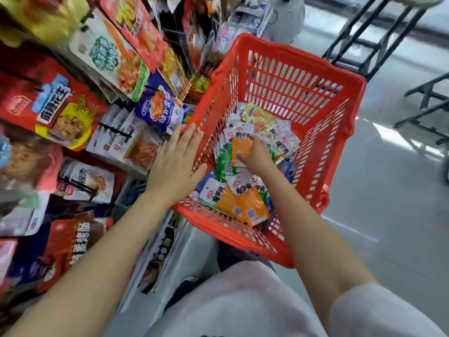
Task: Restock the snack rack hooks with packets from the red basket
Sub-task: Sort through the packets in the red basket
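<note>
Floor (388, 190): bare grey, open beside basket.
Red basket (286, 79): left rim against snack rack (102, 98).
Left hand (176, 164): flat, fingers straight, at rim.
Right hand (255, 156): inside, pinching orange packet (241, 148).

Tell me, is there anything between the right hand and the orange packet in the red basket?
No. The right hand is already inside the red basket, and its fingers pinch the orange packet on top of the pile. The left hand is spread flat at the basket's left wall, apart from the packet.
</note>
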